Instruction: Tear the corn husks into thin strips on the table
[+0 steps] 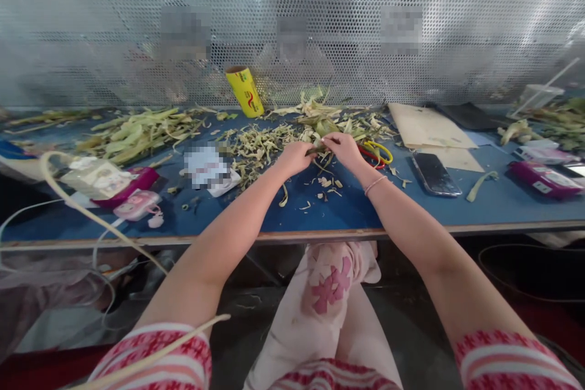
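My left hand and my right hand meet above the blue table, fingers pinched on a short greenish-brown plant stalk stretched between them. The left fingers grip one end and the right thumb and fingertips the other; part of it is hidden by the fingers. Just beyond lies a heap of pale dried plant pieces, with larger leafy stalks behind my right hand. Small scraps are scattered below the hands. Red and yellow scissors handles or loops lie beside my right wrist.
A yellow tube leans by the perforated metal wall. To the left are a pile of long stalks and a pink case. To the right lie cardboard, a phone and a magenta device.
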A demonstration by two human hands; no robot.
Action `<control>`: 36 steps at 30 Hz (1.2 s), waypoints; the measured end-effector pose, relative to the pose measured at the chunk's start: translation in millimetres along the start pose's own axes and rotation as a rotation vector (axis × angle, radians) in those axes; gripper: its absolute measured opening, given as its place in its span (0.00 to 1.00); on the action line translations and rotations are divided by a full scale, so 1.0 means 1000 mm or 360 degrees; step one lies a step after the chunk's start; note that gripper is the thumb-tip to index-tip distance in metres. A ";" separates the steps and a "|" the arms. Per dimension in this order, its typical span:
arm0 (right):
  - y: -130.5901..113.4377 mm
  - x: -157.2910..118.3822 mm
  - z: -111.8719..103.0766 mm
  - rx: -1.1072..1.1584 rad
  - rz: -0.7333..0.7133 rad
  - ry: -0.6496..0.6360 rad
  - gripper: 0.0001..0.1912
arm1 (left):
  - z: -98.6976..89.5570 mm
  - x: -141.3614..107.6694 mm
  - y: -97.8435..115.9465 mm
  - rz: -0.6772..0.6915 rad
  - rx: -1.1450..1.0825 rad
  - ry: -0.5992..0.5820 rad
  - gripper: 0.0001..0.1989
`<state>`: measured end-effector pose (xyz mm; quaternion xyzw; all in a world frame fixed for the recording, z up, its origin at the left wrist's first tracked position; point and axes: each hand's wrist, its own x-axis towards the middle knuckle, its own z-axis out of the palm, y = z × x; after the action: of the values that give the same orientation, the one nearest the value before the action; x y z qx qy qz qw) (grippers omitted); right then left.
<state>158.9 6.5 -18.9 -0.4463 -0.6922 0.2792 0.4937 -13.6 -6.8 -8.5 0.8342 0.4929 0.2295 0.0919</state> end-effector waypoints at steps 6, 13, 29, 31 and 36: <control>0.004 0.000 -0.002 0.0334 0.0059 0.0049 0.07 | -0.007 -0.003 0.002 -0.0084 -0.0803 -0.0186 0.13; 0.003 -0.002 -0.007 0.0481 0.0141 0.0134 0.11 | -0.009 -0.006 0.008 -0.0384 -0.1544 -0.0353 0.16; 0.000 -0.003 -0.013 0.0447 0.0223 0.0043 0.10 | -0.008 -0.009 0.009 -0.0592 -0.1884 -0.0556 0.07; -0.001 -0.003 -0.013 0.0469 0.0239 0.0071 0.09 | -0.007 -0.008 0.009 -0.0616 -0.1805 -0.0437 0.07; 0.000 -0.003 -0.014 0.0462 0.0220 0.0110 0.09 | -0.009 -0.004 0.010 -0.0729 -0.1819 -0.0087 0.08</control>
<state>172.0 3.4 -14.8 -0.4263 -0.5949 0.3941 0.5560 -11.8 -16.0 2.0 0.5316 0.4561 0.4103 0.5840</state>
